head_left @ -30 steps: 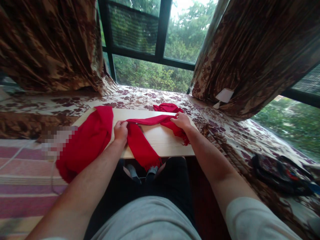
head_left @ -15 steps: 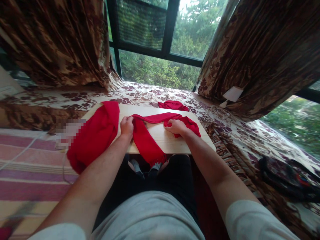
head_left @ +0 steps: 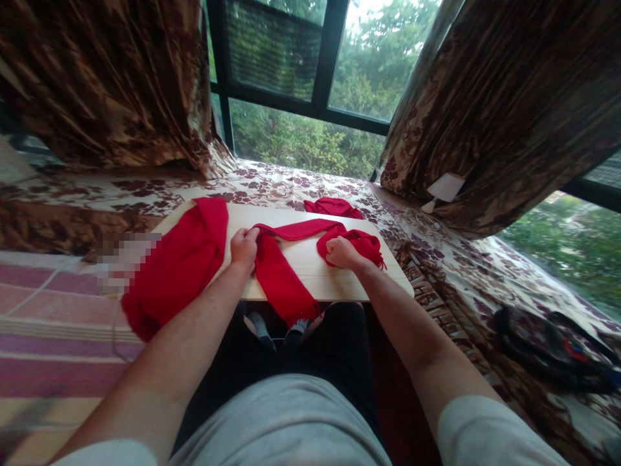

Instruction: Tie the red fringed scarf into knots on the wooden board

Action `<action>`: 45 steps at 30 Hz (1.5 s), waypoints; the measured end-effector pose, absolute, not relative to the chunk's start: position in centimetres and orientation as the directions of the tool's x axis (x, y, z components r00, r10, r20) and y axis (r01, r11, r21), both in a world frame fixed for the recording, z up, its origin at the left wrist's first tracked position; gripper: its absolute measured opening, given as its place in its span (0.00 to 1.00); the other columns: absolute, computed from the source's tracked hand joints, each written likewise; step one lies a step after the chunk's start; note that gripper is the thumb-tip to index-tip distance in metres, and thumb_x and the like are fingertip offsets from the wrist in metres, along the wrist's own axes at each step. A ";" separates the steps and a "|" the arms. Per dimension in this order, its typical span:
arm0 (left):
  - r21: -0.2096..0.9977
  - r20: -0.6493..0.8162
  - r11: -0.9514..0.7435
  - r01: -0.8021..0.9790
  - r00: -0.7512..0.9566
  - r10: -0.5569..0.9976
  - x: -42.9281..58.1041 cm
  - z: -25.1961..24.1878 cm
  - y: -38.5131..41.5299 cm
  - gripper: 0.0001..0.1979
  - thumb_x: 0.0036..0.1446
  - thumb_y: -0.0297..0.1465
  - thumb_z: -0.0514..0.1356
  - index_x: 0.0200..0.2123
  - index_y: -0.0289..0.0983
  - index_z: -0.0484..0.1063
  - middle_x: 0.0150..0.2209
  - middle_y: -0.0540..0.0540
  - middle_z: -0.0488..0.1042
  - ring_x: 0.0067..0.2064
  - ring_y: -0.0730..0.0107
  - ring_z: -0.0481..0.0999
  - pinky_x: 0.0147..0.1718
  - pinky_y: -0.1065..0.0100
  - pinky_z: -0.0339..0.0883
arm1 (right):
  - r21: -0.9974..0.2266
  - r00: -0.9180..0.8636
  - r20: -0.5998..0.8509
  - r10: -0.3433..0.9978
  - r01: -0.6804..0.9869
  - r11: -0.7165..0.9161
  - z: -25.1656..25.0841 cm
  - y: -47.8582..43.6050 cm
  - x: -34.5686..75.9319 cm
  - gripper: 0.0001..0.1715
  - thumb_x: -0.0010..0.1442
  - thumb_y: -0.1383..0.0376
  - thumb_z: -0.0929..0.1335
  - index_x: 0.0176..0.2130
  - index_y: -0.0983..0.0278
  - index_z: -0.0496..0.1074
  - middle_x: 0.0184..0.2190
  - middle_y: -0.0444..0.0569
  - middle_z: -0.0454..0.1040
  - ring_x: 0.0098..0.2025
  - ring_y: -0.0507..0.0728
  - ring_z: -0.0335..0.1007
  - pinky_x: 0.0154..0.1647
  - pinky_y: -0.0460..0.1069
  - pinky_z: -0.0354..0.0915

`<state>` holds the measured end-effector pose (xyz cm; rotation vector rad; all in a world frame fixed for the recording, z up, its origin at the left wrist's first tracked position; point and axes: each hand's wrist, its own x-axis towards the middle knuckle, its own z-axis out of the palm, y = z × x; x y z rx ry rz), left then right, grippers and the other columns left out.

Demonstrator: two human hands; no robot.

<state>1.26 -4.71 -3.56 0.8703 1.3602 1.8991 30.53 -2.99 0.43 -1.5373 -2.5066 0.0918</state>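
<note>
A small light wooden table (head_left: 310, 272) stands over my lap. A long red scarf (head_left: 279, 275) lies across it, one fringed end hanging off the near edge. My left hand (head_left: 244, 248) is closed on the scarf at its bend near the middle of the table. My right hand (head_left: 340, 252) is closed on the other part of the scarf, bunched toward the table's right side. A second red scarf (head_left: 182, 265) drapes over the table's left edge onto the striped bedding. A third red bundle (head_left: 332, 207) lies just behind the table.
Floral brown bedding (head_left: 291, 184) surrounds the table, with matching curtains (head_left: 495, 97) on both sides of a dark-framed window (head_left: 320, 77). A striped blanket (head_left: 43, 317) lies on the left. A dark bag (head_left: 548, 346) rests on the right. A white tag (head_left: 440, 189) hangs from the right curtain.
My right hand has pulled its part of the scarf toward me and inward, bunching it on the table's right side. My left hand has kept its hold at the bend.
</note>
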 end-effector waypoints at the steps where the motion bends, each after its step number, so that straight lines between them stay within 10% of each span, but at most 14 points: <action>1: 0.959 0.146 -0.257 -0.116 -0.578 0.803 1.3 -3.6 -4.7 0.13 0.45 0.39 0.63 0.24 0.39 0.63 0.20 0.56 0.62 0.26 0.73 0.64 0.26 0.71 0.60 | -0.176 -0.437 0.163 0.884 0.869 0.462 0.4 -3.1 30.7 0.12 0.47 0.74 0.67 0.33 0.67 0.78 0.32 0.52 0.78 0.35 0.56 0.70 0.37 0.48 0.63; 6: 0.959 0.139 -0.254 -0.122 -0.580 0.803 1.4 -3.4 -4.8 0.13 0.46 0.39 0.63 0.23 0.39 0.63 0.20 0.56 0.62 0.27 0.72 0.65 0.27 0.71 0.60 | -0.282 -0.497 0.339 0.799 0.756 0.591 0.4 -3.2 31.7 0.41 0.43 0.80 0.66 0.56 0.64 0.73 0.57 0.55 0.71 0.51 0.58 0.71 0.48 0.48 0.67; 13: 0.944 0.139 -0.282 -0.172 -0.567 0.812 1.5 -3.2 -5.1 0.12 0.45 0.37 0.63 0.23 0.39 0.63 0.19 0.57 0.60 0.24 0.74 0.61 0.25 0.72 0.58 | -0.143 -0.684 0.199 0.702 0.688 0.712 1.2 -2.2 33.5 0.13 0.46 0.79 0.66 0.27 0.66 0.77 0.33 0.50 0.78 0.38 0.57 0.72 0.45 0.49 0.63; 31: 0.976 0.210 -0.140 0.168 -0.546 0.811 1.7 -3.0 -5.5 0.11 0.50 0.39 0.60 0.23 0.41 0.62 0.20 0.54 0.63 0.26 0.70 0.64 0.27 0.69 0.58 | 0.042 -0.466 0.315 0.827 0.877 0.478 -0.2 -2.6 33.3 0.16 0.57 0.59 0.70 0.22 0.64 0.74 0.27 0.51 0.74 0.32 0.56 0.64 0.43 0.51 0.57; 38: 0.583 0.485 0.048 0.811 -0.396 0.779 0.4 -0.4 -7.4 0.08 0.56 0.36 0.56 0.31 0.39 0.72 0.38 0.39 0.77 0.46 0.53 0.73 0.49 0.53 0.63 | 0.041 -0.455 0.336 0.825 0.882 0.469 -0.6 -2.5 33.1 0.16 0.58 0.59 0.70 0.22 0.63 0.73 0.27 0.50 0.75 0.32 0.55 0.63 0.45 0.51 0.58; 45: 0.449 0.399 0.255 0.856 -0.448 0.800 -4.4 -0.3 -8.1 0.10 0.56 0.36 0.56 0.36 0.40 0.77 0.59 0.34 0.69 0.66 0.41 0.55 0.61 0.31 0.43 | 0.051 -0.446 0.324 0.835 0.889 0.455 -0.1 -3.0 32.4 0.15 0.57 0.60 0.69 0.22 0.64 0.74 0.28 0.50 0.76 0.32 0.55 0.63 0.42 0.50 0.58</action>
